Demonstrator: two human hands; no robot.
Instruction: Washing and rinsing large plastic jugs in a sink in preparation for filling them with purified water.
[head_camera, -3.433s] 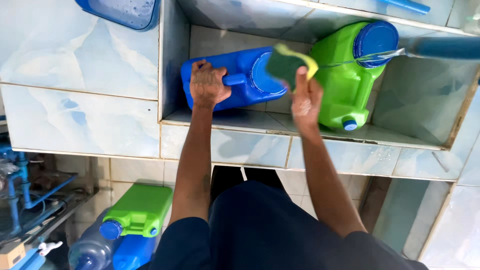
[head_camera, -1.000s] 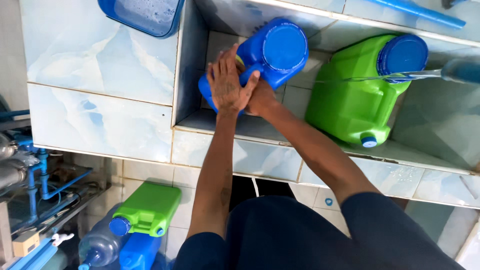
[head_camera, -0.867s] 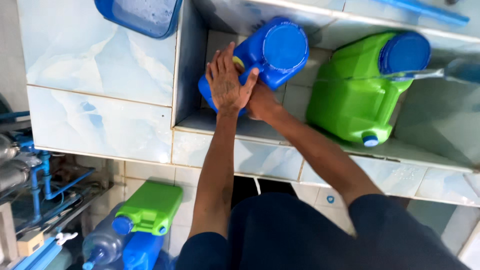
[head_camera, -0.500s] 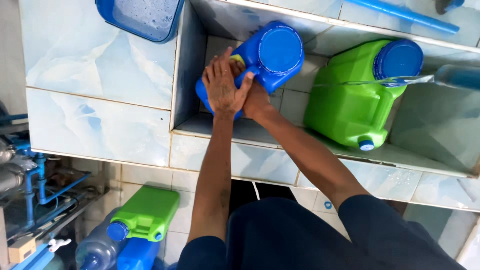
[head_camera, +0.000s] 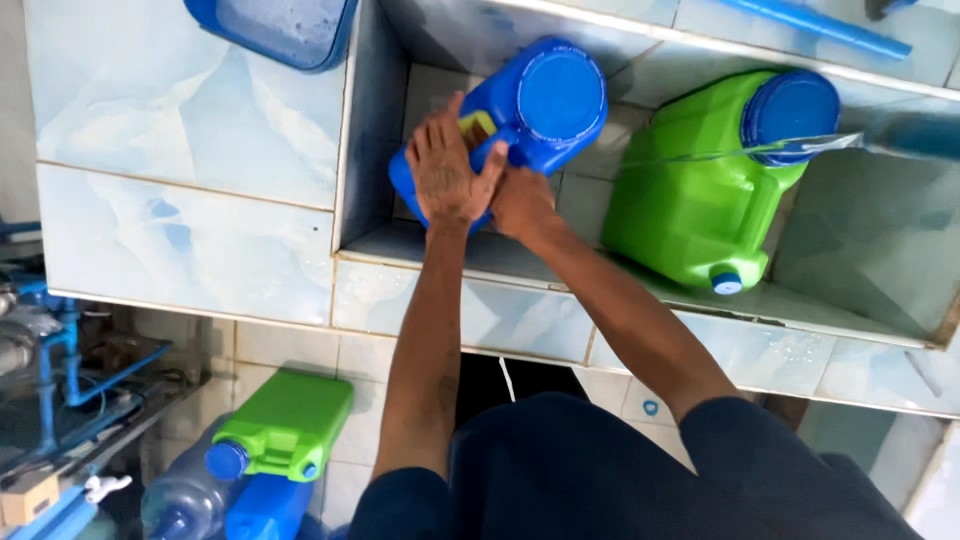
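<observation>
i see left hand (head_camera: 445, 175) flat on tilted blue jerrycan (head_camera: 520, 115) in tiled basin (head_camera: 560, 265), fingers spread; right hand (head_camera: 520, 200) just beside, grip hidden, cannot tell; green jerrycan (head_camera: 700, 200) right of my hands.

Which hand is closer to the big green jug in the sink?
The right hand. It sits on the blue jug's side that faces the green jug, apart from it. The left hand lies flat on the blue jug, farther away.
</observation>
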